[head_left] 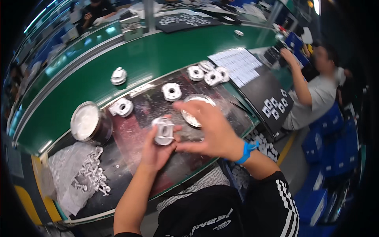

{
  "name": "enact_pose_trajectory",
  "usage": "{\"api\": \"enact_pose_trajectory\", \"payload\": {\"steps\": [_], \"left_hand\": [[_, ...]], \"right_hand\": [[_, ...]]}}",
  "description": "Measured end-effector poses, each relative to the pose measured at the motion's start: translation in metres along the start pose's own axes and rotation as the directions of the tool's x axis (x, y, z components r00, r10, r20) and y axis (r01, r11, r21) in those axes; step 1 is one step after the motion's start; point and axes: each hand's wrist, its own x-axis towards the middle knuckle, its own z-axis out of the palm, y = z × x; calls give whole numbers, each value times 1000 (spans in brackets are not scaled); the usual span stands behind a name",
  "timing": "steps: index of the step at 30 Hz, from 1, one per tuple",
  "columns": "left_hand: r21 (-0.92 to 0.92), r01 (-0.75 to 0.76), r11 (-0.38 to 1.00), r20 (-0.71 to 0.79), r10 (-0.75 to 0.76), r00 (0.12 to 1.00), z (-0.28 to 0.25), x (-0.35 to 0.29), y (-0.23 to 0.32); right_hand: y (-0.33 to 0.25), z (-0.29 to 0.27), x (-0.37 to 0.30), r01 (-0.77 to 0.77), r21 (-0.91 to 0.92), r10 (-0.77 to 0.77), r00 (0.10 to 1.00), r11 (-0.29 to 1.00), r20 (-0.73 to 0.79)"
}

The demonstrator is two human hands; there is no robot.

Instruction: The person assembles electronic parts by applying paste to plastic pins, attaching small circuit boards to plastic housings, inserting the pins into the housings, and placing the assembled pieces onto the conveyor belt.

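My left hand [154, 153] is closed around a white plastic housing [164, 136] with a rounded frame, held just above the dark worktable. Beside it, my right hand [217, 132] is spread, thumb and fingers apart, with nothing visible between them. Its fingers partly cover a round shallow dish [203, 97] behind them. Farther back on the worktable sits a white housing with a round hole [171, 91]. Another white housing [121, 107] lies to the left, near the belt's edge.
At left stand a large round tub [86, 121] and a clear plastic bag [65, 170] with white T-shaped parts [94, 170]. Several white housings [212, 78] cluster at back right. A green conveyor belt [158, 51] carries another housing [118, 76]. A co-worker [316, 91] sits at right by a black board [262, 94].
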Motion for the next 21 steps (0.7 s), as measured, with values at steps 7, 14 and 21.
{"api": "enact_pose_trajectory", "payload": {"steps": [7, 14, 21], "left_hand": [[-13, 3, 1000, -153, -5, 988, -6, 15, 3], [-82, 7, 997, -221, -25, 975, -1, 10, 5], [162, -31, 986, -153, 56, 987, 6, 11, 5]], "right_hand": [[146, -106, -115, -582, -596, 379, 813, 554, -442], [196, -114, -181, -688, -456, 577, 724, 565, -378], [93, -59, -95, -548, 216, 588, 761, 808, -274]]}}
